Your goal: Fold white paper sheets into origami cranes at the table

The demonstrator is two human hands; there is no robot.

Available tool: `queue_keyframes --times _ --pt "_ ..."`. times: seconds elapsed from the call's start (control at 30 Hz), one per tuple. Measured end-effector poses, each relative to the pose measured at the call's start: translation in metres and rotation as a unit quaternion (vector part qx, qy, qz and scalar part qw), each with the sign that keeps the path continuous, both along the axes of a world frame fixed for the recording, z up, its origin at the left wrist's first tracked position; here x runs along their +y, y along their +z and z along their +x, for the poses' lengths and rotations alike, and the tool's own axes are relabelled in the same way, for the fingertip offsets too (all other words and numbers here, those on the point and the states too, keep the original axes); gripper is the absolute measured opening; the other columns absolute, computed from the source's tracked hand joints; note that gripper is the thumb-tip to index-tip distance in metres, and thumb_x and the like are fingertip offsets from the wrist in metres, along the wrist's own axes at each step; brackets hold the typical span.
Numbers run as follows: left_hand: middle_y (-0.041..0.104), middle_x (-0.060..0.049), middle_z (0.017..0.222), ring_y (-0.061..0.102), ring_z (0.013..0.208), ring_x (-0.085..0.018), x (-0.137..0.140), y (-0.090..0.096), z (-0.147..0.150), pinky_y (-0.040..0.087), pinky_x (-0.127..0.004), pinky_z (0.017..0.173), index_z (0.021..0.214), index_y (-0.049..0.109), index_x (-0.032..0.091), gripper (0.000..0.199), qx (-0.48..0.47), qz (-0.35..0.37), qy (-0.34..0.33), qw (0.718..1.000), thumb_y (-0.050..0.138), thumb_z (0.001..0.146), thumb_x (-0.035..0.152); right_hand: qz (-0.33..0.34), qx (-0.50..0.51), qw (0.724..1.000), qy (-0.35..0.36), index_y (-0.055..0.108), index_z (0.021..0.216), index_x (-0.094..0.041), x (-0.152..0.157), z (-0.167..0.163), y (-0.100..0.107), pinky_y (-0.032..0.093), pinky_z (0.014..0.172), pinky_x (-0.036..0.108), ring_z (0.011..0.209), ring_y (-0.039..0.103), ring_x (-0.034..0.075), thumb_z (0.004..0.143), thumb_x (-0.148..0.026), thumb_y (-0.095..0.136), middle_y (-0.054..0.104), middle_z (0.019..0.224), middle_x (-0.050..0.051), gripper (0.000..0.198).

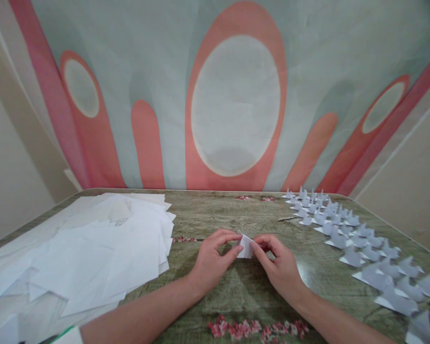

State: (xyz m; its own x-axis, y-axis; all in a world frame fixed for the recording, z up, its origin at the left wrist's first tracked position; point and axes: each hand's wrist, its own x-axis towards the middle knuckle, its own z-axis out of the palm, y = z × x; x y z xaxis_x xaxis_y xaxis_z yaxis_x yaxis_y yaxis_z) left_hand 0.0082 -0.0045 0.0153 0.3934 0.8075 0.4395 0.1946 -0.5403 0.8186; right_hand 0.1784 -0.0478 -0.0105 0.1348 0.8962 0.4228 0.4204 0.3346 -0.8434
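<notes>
Left grip (pixel 215 258), right grip (pixel 280 264), pinched folded paper (pixel 246 248), tip upward

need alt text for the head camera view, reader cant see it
A person's left hand and right hand pinch a small folded white paper over a wood-patterned table. Loose white sheets lie piled at the left; rows of folded paper figures stand at the right.

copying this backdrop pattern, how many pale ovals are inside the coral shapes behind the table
3: a large central oval, a smaller left oval, and a slanted right oval. None looks hidden.
</notes>
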Motion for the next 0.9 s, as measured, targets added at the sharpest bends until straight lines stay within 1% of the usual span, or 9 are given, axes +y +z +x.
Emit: queue_keyframes --times 0.13,0.23,0.3,0.43,0.7,0.9 --pt "0.065 -0.002 0.087 0.059 0.083 -0.014 0.0003 -0.0014 0.0002 0.044 -0.024 0.076 0.087 0.068 0.018 0.013 0.002 0.01 0.012 1.0 0.063 0.075 0.015 0.058 -0.06 0.996 0.024 0.062 0.084 -0.02 -0.0012 -0.0016 0.0032 0.041 0.061 0.024 0.066 0.052 0.013 0.084 -0.023 0.053 0.057 0.076 0.001 0.009" --pt "0.065 -0.002 0.083 0.059 0.08 -0.014 0.0 -0.0022 0.0007 0.045 -0.024 0.073 0.083 0.068 0.018 0.008 0.0 0.011 0.012 1.0 0.063 0.076 0.016 0.08 -0.088 0.992 0.039 0.065 0.09 -0.021 -0.002 -0.0023 0.0052 0.042 0.062 0.025 0.071 0.054 0.013 0.085 -0.021 0.052 0.059 0.08 0.002 0.014" --pt "0.065 -0.002 0.08 0.059 0.078 -0.014 -0.0007 -0.0028 0.001 0.045 -0.024 0.073 0.079 0.067 0.017 0.005 -0.002 0.012 0.008 1.0 0.063 0.076 0.018 0.093 -0.115 0.988 0.033 0.066 0.092 -0.022 -0.0024 -0.0018 0.0056 0.041 0.064 0.026 0.073 0.055 0.014 0.085 -0.02 0.052 0.06 0.08 0.002 0.015" --pt "0.065 -0.002 0.078 0.059 0.076 -0.014 -0.0022 -0.0042 0.0013 0.045 -0.025 0.074 0.075 0.066 0.017 0.005 0.003 0.013 -0.007 1.0 0.062 0.077 0.018 0.123 -0.186 0.975 0.01 0.067 0.096 -0.026 -0.0029 0.0006 0.0047 0.037 0.065 0.03 0.07 0.055 0.014 0.084 -0.019 0.056 0.062 0.078 0.0 0.018" --pt "0.064 -0.002 0.08 0.058 0.079 -0.013 -0.0015 -0.0046 0.0007 0.044 -0.024 0.075 0.081 0.067 0.018 0.007 0.014 0.029 -0.036 0.999 0.061 0.078 0.016 0.138 -0.215 0.967 0.013 0.066 0.101 -0.028 -0.0056 0.0009 0.0074 0.034 0.065 0.03 0.07 0.054 0.014 0.084 -0.019 0.056 0.063 0.077 0.0 0.021" --pt "0.063 -0.003 0.08 0.057 0.079 -0.014 -0.0028 -0.0038 -0.0001 0.043 -0.026 0.075 0.082 0.066 0.018 0.007 0.031 0.047 -0.045 0.997 0.059 0.08 0.021 0.138 -0.228 0.964 0.017 0.066 0.1 -0.027 -0.0079 0.0015 0.0088 0.034 0.064 0.03 0.069 0.055 0.013 0.086 -0.021 0.054 0.063 0.077 0.0 0.02"
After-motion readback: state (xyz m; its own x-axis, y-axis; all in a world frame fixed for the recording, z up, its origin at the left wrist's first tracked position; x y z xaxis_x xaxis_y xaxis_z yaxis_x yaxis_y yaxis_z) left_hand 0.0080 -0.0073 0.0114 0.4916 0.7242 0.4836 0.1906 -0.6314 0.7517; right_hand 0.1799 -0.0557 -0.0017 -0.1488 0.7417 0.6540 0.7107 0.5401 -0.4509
